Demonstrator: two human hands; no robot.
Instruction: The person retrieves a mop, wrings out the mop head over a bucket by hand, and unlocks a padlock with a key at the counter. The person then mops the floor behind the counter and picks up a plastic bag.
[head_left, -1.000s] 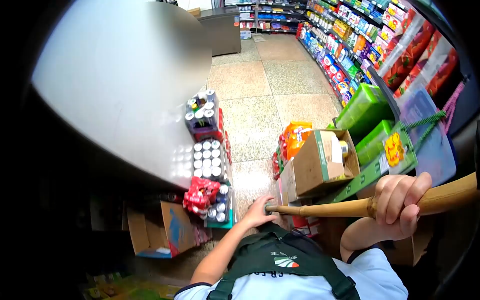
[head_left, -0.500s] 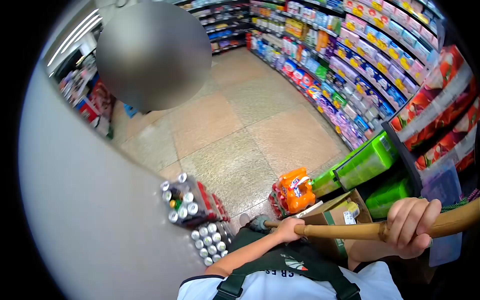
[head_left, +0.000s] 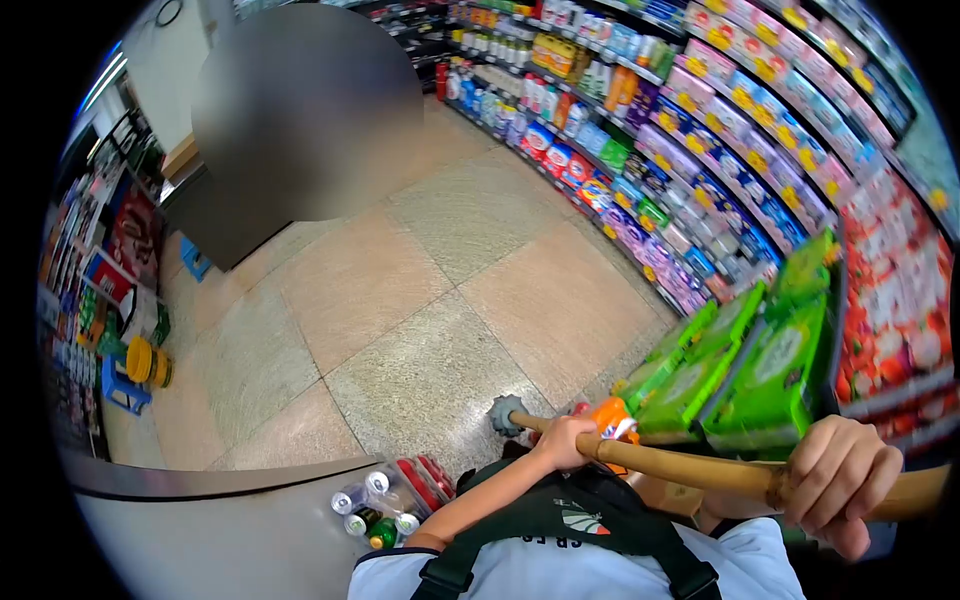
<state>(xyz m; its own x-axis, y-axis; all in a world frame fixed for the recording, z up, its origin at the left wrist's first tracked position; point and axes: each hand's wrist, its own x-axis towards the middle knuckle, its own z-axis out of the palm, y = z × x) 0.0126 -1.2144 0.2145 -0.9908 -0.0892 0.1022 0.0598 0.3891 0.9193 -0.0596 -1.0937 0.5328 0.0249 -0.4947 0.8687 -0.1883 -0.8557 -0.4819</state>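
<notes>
A long bamboo pole [head_left: 690, 466] runs across the front of my body from the lower right toward the floor. At its far end is a grey, bunched, ragged-looking head [head_left: 508, 414], near the floor tiles; its exact kind is unclear. My left hand [head_left: 566, 442] is closed around the thinner part of the pole, close to that head. Farther up, at the thick part on the right, my right hand [head_left: 842, 482] grips the pole with the fingers curled over it.
Green packages [head_left: 770, 375] stand close on the right, beside an orange pack [head_left: 614, 420]. Drink cans [head_left: 377, 505] sit by a grey panel [head_left: 230, 520] at lower left. Stocked shelves [head_left: 640, 150] line the far right. A yellow bucket [head_left: 148, 362] and blue stool [head_left: 122, 385] are left.
My view has turned left and moved forward, so more floor, a dark counter and the left shelves show. Both hands keep hold of the pole; its grey head now shows clear of my body.
</notes>
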